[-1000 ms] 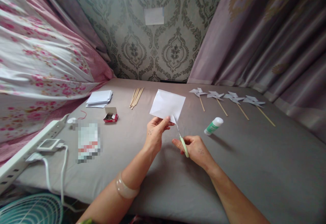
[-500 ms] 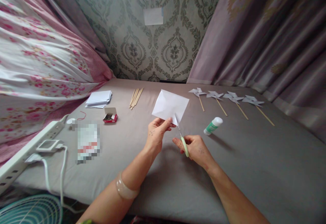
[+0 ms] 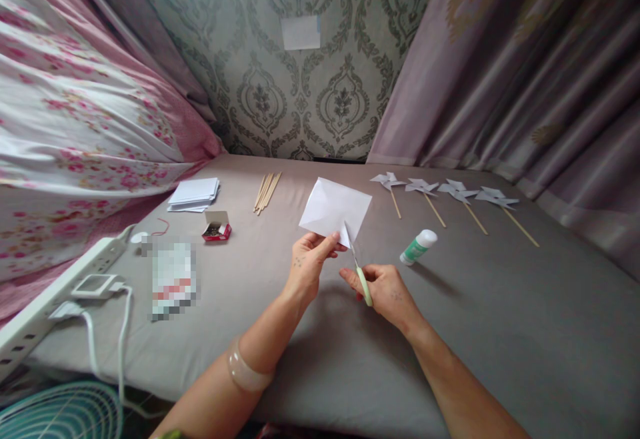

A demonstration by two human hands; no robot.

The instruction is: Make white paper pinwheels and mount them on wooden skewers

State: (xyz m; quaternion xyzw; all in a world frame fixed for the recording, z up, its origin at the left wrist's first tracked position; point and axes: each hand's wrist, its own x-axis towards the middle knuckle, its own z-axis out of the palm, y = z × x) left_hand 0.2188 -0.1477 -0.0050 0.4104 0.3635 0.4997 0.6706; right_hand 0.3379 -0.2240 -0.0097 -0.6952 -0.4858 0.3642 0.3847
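Pinched at its lower corner by my left hand (image 3: 311, 258), a white square sheet of paper (image 3: 334, 204) is held up above the grey cloth surface. Faint crease lines run across it. My right hand (image 3: 383, 290) grips the pale green handles of a pair of scissors (image 3: 363, 284). The blades point up and to the left and lie at the paper's lower edge, just right of my left thumb. How far they have cut in is hard to make out.
Several paper pinwheels (image 3: 457, 190) on sticks lie at the back right, with a glue stick (image 3: 419, 247) nearer. To the left are wooden sticks (image 3: 267, 192), a paper stack (image 3: 195, 194), a small open red box (image 3: 217, 228) and a power strip (image 3: 60, 299).
The paper and my left hand have shifted slightly right, and the paper has turned a little. The scissors stay at its lower edge, my right hand nearly still.
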